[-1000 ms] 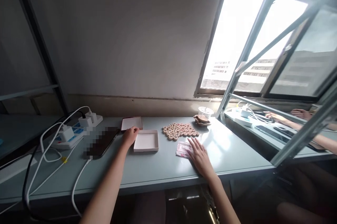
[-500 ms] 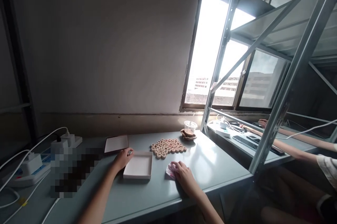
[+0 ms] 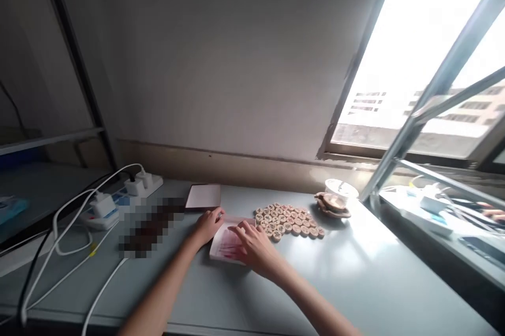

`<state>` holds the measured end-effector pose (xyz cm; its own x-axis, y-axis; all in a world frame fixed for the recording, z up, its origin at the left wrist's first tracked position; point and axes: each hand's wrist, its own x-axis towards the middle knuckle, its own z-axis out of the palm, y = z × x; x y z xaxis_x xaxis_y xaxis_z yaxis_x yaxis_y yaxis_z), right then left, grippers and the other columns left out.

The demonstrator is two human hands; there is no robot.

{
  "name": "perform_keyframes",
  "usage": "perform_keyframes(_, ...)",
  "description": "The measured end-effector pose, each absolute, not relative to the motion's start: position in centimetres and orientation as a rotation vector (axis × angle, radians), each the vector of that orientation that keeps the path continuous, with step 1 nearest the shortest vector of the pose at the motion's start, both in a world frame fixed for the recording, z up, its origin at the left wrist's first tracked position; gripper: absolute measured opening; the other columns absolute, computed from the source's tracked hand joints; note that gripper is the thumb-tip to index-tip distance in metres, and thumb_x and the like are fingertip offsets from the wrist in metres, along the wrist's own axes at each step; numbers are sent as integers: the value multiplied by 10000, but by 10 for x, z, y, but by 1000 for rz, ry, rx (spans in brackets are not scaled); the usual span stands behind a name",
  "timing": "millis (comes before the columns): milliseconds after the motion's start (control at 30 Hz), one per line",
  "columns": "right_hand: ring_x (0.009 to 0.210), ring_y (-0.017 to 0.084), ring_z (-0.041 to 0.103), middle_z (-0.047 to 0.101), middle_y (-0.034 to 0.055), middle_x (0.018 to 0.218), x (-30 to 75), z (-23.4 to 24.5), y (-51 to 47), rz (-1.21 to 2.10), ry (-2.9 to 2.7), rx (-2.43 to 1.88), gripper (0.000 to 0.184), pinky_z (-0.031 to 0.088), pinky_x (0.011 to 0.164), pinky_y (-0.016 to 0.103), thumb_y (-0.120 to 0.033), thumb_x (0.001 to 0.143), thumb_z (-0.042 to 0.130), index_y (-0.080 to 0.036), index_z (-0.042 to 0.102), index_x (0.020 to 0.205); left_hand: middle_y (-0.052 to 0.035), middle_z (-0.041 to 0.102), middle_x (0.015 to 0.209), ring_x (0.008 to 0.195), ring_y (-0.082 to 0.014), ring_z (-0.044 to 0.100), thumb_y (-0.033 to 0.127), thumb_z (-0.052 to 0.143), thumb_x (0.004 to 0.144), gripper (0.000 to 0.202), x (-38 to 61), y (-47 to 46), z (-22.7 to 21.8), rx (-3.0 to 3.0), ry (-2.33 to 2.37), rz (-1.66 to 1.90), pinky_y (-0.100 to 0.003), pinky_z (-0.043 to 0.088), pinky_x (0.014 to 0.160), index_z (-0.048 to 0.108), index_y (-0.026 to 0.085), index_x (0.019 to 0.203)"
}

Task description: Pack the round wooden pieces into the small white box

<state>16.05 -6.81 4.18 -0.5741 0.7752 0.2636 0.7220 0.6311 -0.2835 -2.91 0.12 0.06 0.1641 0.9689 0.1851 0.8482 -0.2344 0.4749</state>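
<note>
A shallow white box tray (image 3: 215, 254) lies on the grey-blue table (image 3: 355, 273) in front of me. A pink printed sheet (image 3: 229, 243) lies inside it. My right hand (image 3: 254, 244) rests on the sheet with fingers stretched flat. Fingers curled, my left hand (image 3: 208, 225) holds the tray's left far corner. Several round wooden game pieces (image 3: 288, 219) lie in a cluster just right of the tray. The box lid (image 3: 203, 196) lies behind my left hand.
A blurred dark device (image 3: 152, 224) lies left of the tray. A power strip (image 3: 118, 199) with chargers and white cables (image 3: 59, 220) sits at far left. A cup on a saucer (image 3: 335, 199) stands by the window. Another person's hand (image 3: 495, 213) shows at the right edge.
My right hand has carried the pink sheet leftwards from the table into the white tray and now presses it flat. My left hand stays at the tray. The camera view swung.
</note>
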Motion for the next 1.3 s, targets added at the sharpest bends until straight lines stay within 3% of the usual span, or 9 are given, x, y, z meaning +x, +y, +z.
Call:
perform_keyframes(67, 963, 246, 503, 532, 100, 1110, 155, 27, -64, 98, -2551, -1217, 444, 366, 837, 413, -237, 793, 540, -252, 469, 1231, -29, 659, 716, 720, -180, 608, 221, 450, 829, 183, -28, 0, 2, 2155, 1779, 665, -227, 342, 597, 587, 202, 949)
perform_keyframes(200, 1011, 248, 450, 523, 100, 1133, 159, 18, -67, 92, -2540, -1250, 290, 327, 847, 404, -298, 865, 450, -241, 558, 1128, -32, 673, 743, 711, -175, 617, 207, 446, 823, 208, -27, -2, 5, 2189, 1768, 637, -227, 344, 579, 595, 196, 967)
perform_keyframes(433, 1169, 248, 356, 435, 77, 1330, 156, 17, -68, -3, -2480, -1294, 356, 266, 944, 450, -358, 923, 321, -227, 602, 1097, -3, 659, 667, 663, -187, 608, 226, 409, 820, 228, -25, 0, 10, 2231, 1844, 571, -240, 336, 551, 591, 218, 956)
perform_keyframes(600, 1243, 239, 321, 462, 80, 1327, 159, 14, -65, -63, -2478, -1254, 428, 97, 1069, 507, -429, 925, 283, -214, 582, 1143, -1, 661, 686, 680, -197, 615, 273, 398, 836, 234, -24, -2, 13, 2198, 1850, 508, -241, 351, 560, 565, 231, 995)
perform_keyframes(767, 1304, 226, 262, 412, 75, 1382, 159, 14, -66, -179, -2427, -1170, 416, -32, 1092, 527, -361, 932, 293, -189, 491, 1254, -36, 671, 866, 802, -228, 625, 416, 396, 847, 327, -25, -8, 13, 2213, 1793, 427, -256, 389, 619, 503, 232, 1095)
perform_keyframes(933, 1135, 215, 457, 606, 61, 1151, 156, 7, -69, -170, -2411, -1118, 404, 4, 1115, 496, -416, 914, 337, -189, 573, 1151, -30, 668, 900, 797, -215, 627, 424, 404, 843, 324, -24, -11, 14, 2158, 1814, 431, -252, 398, 640, 503, 232, 1085)
perform_keyframes(1133, 1168, 235, 448, 627, 56, 1139, 152, -9, -59, -281, -2295, -970, 372, 57, 1116, 472, -414, 891, 413, -182, 600, 1112, -13, 663, 815, 762, -208, 625, 420, 481, 802, 328, -17, -10, 20, 2187, 1868, 371, -240, 384, 628, 514, 239, 1074)
perform_keyframes(1300, 1070, 225, 511, 659, 42, 1061, 149, -10, -56, -204, -2211, -950, 311, 186, 1063, 442, -354, 902, 396, -192, 638, 1012, 11, 631, 729, 717, -197, 610, 415, 475, 806, 317, -16, -10, 22, 2142, 1905, 374, -242, 375, 612, 518, 257, 1077)
